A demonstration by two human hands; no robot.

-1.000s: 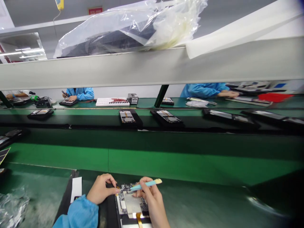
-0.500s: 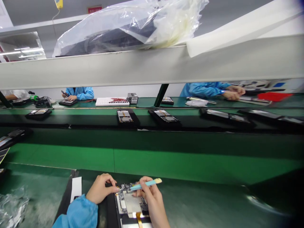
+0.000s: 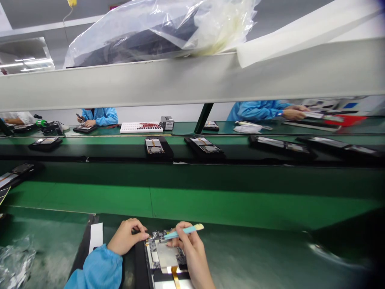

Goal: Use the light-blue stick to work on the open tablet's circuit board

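Note:
An opened tablet-like device (image 3: 167,261) with bare circuit board and a silver shield lies at the bottom edge on a dark mat. My left hand (image 3: 126,237) rests curled on its top left corner, fingertips pressing the frame. My right hand (image 3: 192,251) pinches a light blue plastic pry tool (image 3: 180,232) with a cream end, its tip touching the board's top edge near my left fingertips. A blue sleeve covers my left forearm.
A green conveyor (image 3: 210,200) runs across in front, with several opened devices (image 3: 156,147) on black trays on the far belt. Co-workers in blue coats (image 3: 100,116) work on the far side. A white shelf beam (image 3: 192,80) carries a plastic bag (image 3: 162,28). Crumpled foil (image 3: 15,261) lies at left.
The devices on the far belt have drifted slightly left. My hands and the pry tool stay at the same spot on the board; the co-worker's hand at right shifted.

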